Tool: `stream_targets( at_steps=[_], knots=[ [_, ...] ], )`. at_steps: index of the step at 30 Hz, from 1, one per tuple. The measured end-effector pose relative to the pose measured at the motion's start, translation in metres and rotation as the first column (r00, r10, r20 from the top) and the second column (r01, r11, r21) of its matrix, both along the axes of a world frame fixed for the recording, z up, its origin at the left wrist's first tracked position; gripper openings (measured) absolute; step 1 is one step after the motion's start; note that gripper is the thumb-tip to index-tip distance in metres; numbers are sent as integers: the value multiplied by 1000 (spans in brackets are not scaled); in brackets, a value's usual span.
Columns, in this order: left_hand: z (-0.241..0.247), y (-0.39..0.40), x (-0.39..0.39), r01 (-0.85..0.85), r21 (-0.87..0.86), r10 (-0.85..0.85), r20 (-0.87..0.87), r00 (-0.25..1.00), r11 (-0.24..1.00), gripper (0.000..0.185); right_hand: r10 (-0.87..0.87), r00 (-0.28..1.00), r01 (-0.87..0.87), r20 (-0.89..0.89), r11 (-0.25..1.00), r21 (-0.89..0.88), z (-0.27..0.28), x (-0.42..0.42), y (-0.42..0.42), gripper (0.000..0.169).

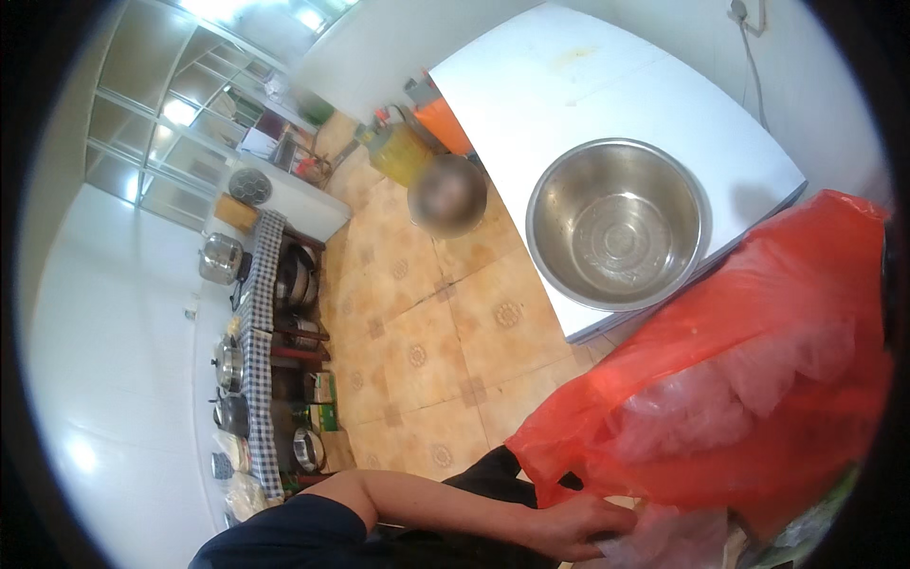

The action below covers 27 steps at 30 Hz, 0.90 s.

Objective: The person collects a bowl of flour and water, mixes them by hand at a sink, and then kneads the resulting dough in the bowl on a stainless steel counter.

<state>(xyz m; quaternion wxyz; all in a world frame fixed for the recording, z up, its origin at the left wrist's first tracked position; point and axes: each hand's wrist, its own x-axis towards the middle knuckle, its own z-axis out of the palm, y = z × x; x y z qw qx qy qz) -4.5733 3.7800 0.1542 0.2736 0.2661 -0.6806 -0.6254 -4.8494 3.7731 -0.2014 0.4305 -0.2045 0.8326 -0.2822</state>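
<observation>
My left hand (586,528) reaches in from the lower left, its fingers closed on a thin translucent plastic bag (672,537). Just above it spreads a large red plastic bag (803,299), with crumpled clear plastic (704,405) showing through or lying against it. A wide stainless steel basin (618,224) rests on the white tabletop (512,85) beyond the bag; nothing is seen in it apart from some wet-looking shine. My right hand is out of view. Green stuff under clear plastic (817,516) shows at the lower right rim.
A yellow jug (398,153) and an orange container (444,121) stand on the tiled floor (419,320) beside the white table. Near them is a round, blurred thing (448,195). Along the left wall, a shelf with a checkered cloth (261,370) carries a pot (229,366) and a kettle (231,414).
</observation>
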Motion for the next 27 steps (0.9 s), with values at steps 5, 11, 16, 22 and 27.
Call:
stream_targets(
  at_steps=[5, 11, 16, 22, 27],
  knots=[
    [8, 5, -4, -10, 44, 10, 3, 1000, 999, 19, -29, 998, 31, 53, 999, -34, 2, -1, 2, 48],
    [17, 15, -9, -59, 25, 60, -20, 998, 998, 28, -112, 976, 135, 186, 984, -115, 12, -4, 8, 48],
    [25, 21, -9, 156, -215, -108, 218, 970, 964, 41, -277, 855, 394, 438, 897, -202, 37, -14, 32, 49],
    [57, 15, -22, 273, -447, -86, 394, 915, 852, 30, -366, 599, 667, 712, 720, -191, 92, -25, 71, 49],
    [65, 16, -39, 97, -598, 100, 288, 952, 796, 20, -331, 383, 784, 863, 610, -114, 125, -23, 80, 49]
  ],
)
